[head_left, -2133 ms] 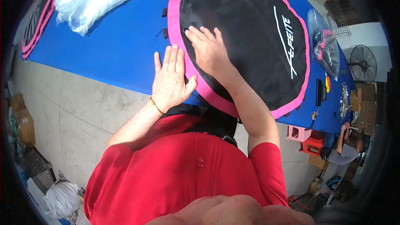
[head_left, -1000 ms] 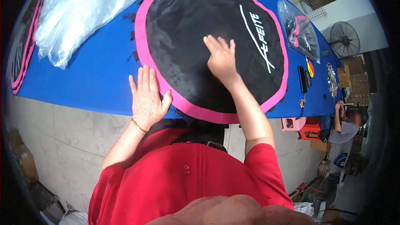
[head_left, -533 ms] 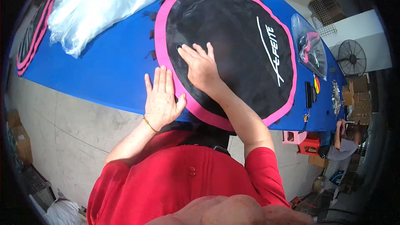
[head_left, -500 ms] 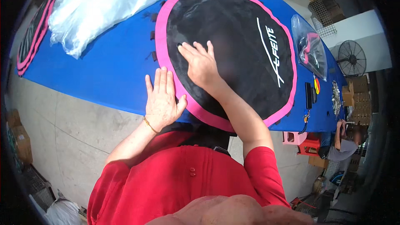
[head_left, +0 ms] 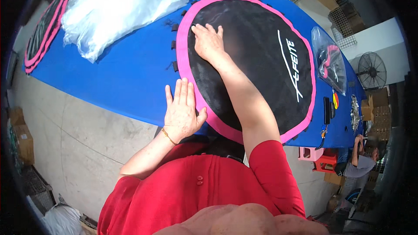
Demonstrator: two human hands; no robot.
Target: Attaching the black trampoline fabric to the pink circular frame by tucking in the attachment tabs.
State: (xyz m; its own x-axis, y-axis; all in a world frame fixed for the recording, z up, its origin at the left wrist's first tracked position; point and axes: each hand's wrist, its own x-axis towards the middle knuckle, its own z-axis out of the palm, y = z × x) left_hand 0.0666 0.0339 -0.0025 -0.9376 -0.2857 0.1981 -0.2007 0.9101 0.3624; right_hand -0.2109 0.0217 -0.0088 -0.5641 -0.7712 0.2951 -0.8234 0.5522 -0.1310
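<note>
Working over a round black sheet with a pink border, laid flat on the blue worktop (to the right of a pale plastic heap). Seemingly done with spreading, judging by the full, unfolded circle. Perhaps left with a little smoothing, to go by faint creases and sheen on the black face; cannot tell of any further work. Resting the left hand at the near left edge, with thumb on the pink border and fingers straight, all but the little one close together. Resting the right hand farther off, on the left of the black face, with fingers loosely fanned and tips just inside the pink border. Gripping nothing with either. Has the sheet mostly to the right of the left fingers, directly beneath the right ones, and apparently touching both.
</note>
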